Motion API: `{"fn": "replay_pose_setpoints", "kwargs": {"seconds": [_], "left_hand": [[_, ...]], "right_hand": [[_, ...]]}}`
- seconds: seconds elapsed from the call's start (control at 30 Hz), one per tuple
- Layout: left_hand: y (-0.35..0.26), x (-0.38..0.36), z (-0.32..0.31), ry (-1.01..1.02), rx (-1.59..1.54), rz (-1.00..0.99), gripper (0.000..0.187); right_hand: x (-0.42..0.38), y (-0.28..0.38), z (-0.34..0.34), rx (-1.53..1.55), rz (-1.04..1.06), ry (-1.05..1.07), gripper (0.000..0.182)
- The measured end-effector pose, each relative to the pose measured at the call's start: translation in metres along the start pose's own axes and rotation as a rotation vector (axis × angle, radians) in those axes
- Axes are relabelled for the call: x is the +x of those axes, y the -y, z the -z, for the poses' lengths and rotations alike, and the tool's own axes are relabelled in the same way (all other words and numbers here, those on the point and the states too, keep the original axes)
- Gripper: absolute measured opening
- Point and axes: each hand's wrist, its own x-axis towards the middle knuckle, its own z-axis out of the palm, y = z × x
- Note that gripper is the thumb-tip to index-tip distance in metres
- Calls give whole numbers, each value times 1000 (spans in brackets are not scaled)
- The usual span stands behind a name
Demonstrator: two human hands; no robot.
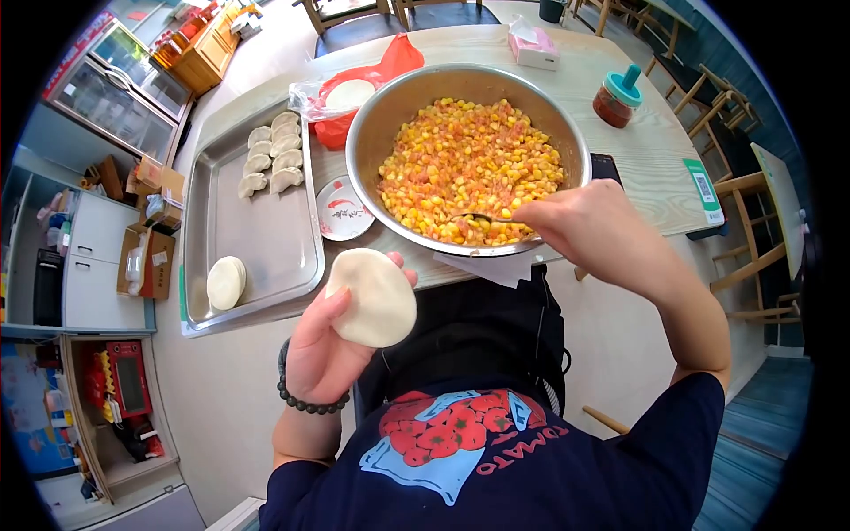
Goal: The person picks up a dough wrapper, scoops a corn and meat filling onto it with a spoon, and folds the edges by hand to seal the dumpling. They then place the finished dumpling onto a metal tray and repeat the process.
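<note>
A round, flat dumpling wrapper (374, 299) lies in my left hand (323, 350), the thumb resting over its edge. My right hand (595, 232) grips the handle of a spoon (482, 217), whose end dips into the filling of corn and minced meat (478, 164). That filling sits in a large steel bowl (359, 146). Left of the bowl, a metal tray (217, 190) carries several folded dumplings (273, 152) at its far end. A small stack of wrappers (227, 282) rests in the tray's near corner.
A small white plate (343, 212) stands between tray and bowl. Behind it, a red plastic bag (398, 60) holds more wrappers (350, 94). A pink tissue box (534, 49) and a jar with a teal lid (618, 96) stand on the far side of the table (651, 159).
</note>
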Motion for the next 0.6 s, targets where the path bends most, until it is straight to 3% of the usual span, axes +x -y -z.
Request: {"fn": "replay_pose_setpoints", "kwargs": {"seconds": [0.1, 0.2, 0.27, 0.3, 0.43, 0.5, 0.6], "left_hand": [[6, 2, 0, -12, 6, 83, 51], [12, 4, -3, 24, 33, 135, 51], [12, 7, -12, 53, 51, 159, 51], [12, 9, -15, 76, 10, 208, 50], [7, 30, -35, 129, -4, 247, 50], [4, 49, -40, 124, -25, 229, 49], [6, 88, -47, 156, -110, 171, 47]], "right_hand": [[-9, 2, 3, 53, 16, 14, 16], [-11, -9, -6, 309, -9, -51, 19], [0, -23, -5, 834, -302, 180, 21], [5, -21, 10, 952, -464, 298, 23], [8, -59, -4, 1007, -431, 195, 24], [8, -70, -5, 873, -380, 47, 24], [0, -61, 16, 948, -313, -93, 26]]}}
